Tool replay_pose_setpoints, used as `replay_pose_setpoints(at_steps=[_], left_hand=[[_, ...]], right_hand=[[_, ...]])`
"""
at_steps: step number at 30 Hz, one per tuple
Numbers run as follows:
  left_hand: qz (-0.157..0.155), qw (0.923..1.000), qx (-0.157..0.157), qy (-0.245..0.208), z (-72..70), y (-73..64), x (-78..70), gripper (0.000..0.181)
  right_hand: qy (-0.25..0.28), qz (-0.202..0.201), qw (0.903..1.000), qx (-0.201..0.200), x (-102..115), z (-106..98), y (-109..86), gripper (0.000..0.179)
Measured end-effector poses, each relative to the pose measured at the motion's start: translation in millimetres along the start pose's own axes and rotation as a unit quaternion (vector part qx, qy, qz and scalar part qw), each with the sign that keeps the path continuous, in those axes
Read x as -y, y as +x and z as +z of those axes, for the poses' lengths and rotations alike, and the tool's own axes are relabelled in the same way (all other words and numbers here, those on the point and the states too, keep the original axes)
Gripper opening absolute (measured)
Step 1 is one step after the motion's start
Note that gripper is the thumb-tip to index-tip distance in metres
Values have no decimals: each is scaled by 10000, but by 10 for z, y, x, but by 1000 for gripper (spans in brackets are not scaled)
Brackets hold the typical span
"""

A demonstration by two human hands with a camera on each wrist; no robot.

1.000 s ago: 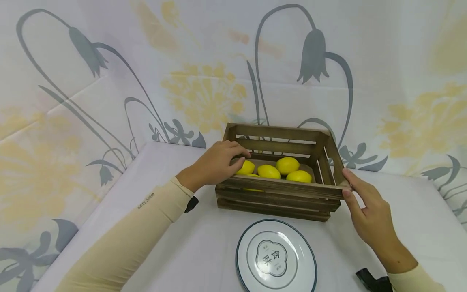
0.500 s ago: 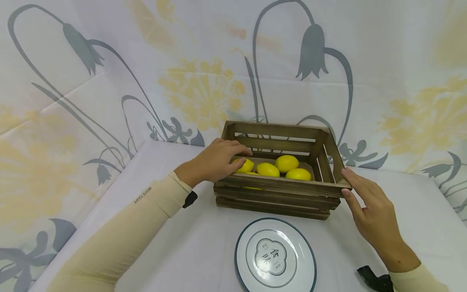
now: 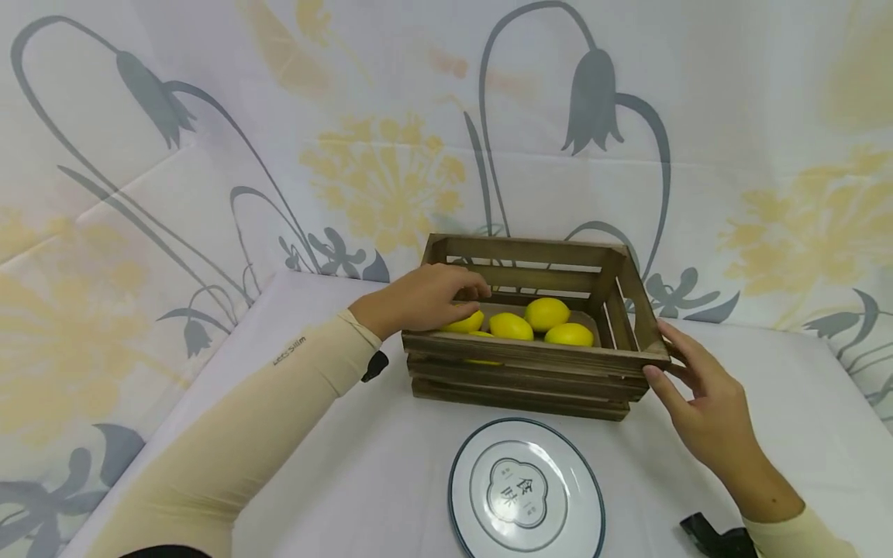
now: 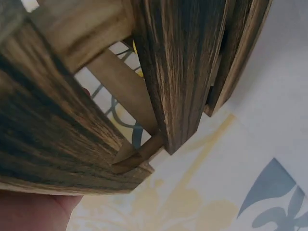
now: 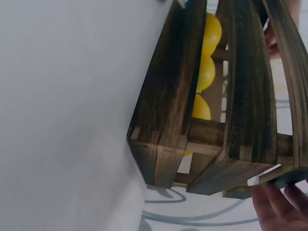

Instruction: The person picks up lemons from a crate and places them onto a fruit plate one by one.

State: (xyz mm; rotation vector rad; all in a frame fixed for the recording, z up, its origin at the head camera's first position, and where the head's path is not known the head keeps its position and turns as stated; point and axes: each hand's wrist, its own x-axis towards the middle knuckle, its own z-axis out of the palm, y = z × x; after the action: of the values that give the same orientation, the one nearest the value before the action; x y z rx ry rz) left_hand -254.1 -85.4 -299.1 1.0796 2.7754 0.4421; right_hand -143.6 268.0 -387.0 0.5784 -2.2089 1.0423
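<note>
A brown slatted wooden crate point(image 3: 537, 355) stands on white cloth with several yellow lemons point(image 3: 511, 326) inside. My left hand point(image 3: 436, 297) reaches over its front left rim, fingers bent above the leftmost lemon point(image 3: 466, 321); nothing shows in its grasp. The left wrist view has part of this hand point(image 4: 36, 211) beside the top slat. At the front right corner my right hand point(image 3: 711, 411) holds the crate's rim between thumb and fingers. Its fingertips point(image 5: 269, 204) touch the end slat in the right wrist view. The left hand partly hides the leftmost lemon.
A round, dark-rimmed white plate point(image 3: 526, 488) with a printed centre lies in front of the crate, cut off by the lower frame edge. Behind the crate rises a flower-printed cloth point(image 3: 391, 170). A black strap piece point(image 3: 718, 536) shows by the right wrist.
My left hand has shifted a little right, farther over the crate's inside. The right thumb has slid slightly left along the corner. Crate, lemons and plate stay put.
</note>
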Motion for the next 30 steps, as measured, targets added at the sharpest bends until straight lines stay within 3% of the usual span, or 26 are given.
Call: replay_pose_setpoints(at_steps=[4, 9, 16, 30], left_hand=[[-132, 9999, 6, 23, 32, 13, 41, 31], [-255, 9995, -184, 43, 75, -23, 79, 30], [-263, 9980, -576, -40, 106, -20, 69, 27], [-243, 9989, -354, 197, 124, 45, 23, 25]], right_hand=[[425, 596, 9968, 333, 47, 24, -14, 68], [962, 1262, 9846, 739, 91, 62, -20, 68], [1151, 1457, 9791, 829, 80, 51, -13, 69], [811, 1620, 9817, 579, 47, 41, -74, 69]])
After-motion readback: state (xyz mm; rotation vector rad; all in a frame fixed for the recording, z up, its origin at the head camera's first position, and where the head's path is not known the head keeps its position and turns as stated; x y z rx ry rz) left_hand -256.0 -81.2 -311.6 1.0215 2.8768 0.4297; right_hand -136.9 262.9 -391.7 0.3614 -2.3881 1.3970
